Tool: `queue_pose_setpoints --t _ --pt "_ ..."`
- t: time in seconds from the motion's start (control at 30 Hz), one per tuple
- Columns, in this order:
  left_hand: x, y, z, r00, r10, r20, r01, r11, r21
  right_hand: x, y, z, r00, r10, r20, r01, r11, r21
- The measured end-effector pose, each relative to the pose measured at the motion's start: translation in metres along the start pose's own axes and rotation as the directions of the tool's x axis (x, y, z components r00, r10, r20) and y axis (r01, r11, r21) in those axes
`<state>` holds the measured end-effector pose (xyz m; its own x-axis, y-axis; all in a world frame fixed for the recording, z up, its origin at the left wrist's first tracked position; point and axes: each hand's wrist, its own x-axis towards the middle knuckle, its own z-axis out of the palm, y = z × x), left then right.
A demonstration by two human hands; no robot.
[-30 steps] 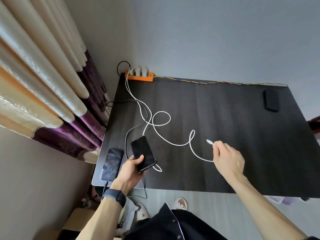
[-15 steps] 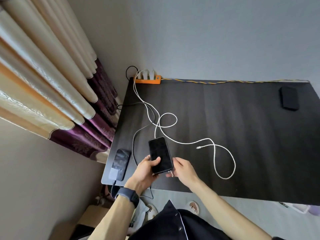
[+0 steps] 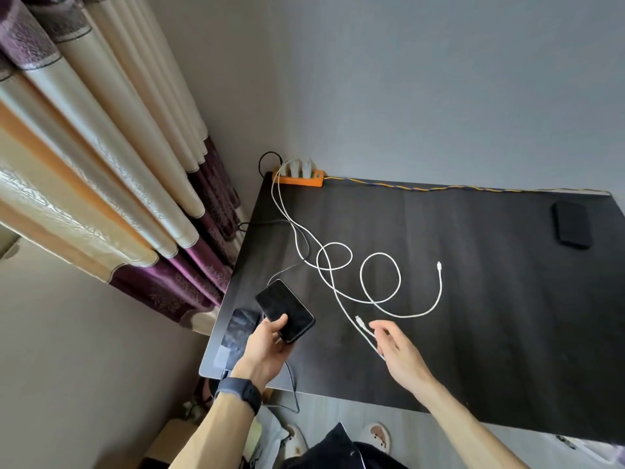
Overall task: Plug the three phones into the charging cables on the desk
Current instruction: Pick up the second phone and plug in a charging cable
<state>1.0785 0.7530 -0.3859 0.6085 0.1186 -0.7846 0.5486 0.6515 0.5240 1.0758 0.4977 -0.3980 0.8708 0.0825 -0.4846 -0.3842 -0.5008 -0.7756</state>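
Right hand has left the phone and goes for a cable end; the phone in hand is not plugged yet.

On the dark tabletop, near its front edge, the left hand holds a black phone, its grip closed around the lower end. Half a second ago the right hand was at this phone; now it is apart, fingers loosely open and empty, touching a white cable just beside its connector. A second phone lies at the front left corner, seemingly cabled; a third lies unplugged near the back right corner. Another connector lies free mid-tabletop.
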Motion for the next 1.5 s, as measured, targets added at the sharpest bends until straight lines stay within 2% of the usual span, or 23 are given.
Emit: queue_pose_setpoints --t 0.1,0.27,0.4,0.53,0.73,1.0,1.33,1.5 --pt "0.000 0.001 0.003 0.999 -0.013 0.040 0.013 1.000 0.008 -0.006 -0.009 0.001 0.996 -0.090 0.010 0.090 0.995 -0.046" --pt "-0.002 -0.005 0.013 0.996 -0.041 0.075 0.042 0.999 -0.018 -0.011 -0.022 0.014 0.992 -0.087 0.095 0.090 0.996 -0.024" --pt "-0.002 -0.012 0.017 0.988 -0.068 0.136 0.086 0.987 -0.137 -0.011 -0.032 0.019 0.991 -0.119 0.065 0.119 0.993 0.008" --pt "-0.004 -0.017 0.016 0.977 -0.121 0.175 0.149 0.977 -0.154 -0.017 -0.038 0.020 0.987 -0.159 0.002 0.159 0.986 0.045" --pt "-0.001 -0.018 0.015 0.977 -0.154 0.150 0.178 0.971 -0.161 -0.019 -0.035 0.023 0.997 -0.070 0.036 0.068 0.996 0.051" --pt "0.000 -0.019 0.016 0.964 -0.188 0.188 0.208 0.974 -0.093 -0.030 -0.036 0.026 0.982 -0.189 -0.020 0.188 0.981 -0.052" --pt "-0.006 -0.027 0.021 0.961 -0.182 0.206 0.194 0.980 -0.037 -0.026 -0.035 0.029 0.980 -0.191 -0.050 0.187 0.980 -0.065" --pt "-0.009 -0.026 0.023 0.965 -0.143 0.222 0.145 0.989 0.006 -0.024 -0.037 0.030 0.989 -0.142 -0.042 0.139 0.987 -0.084"
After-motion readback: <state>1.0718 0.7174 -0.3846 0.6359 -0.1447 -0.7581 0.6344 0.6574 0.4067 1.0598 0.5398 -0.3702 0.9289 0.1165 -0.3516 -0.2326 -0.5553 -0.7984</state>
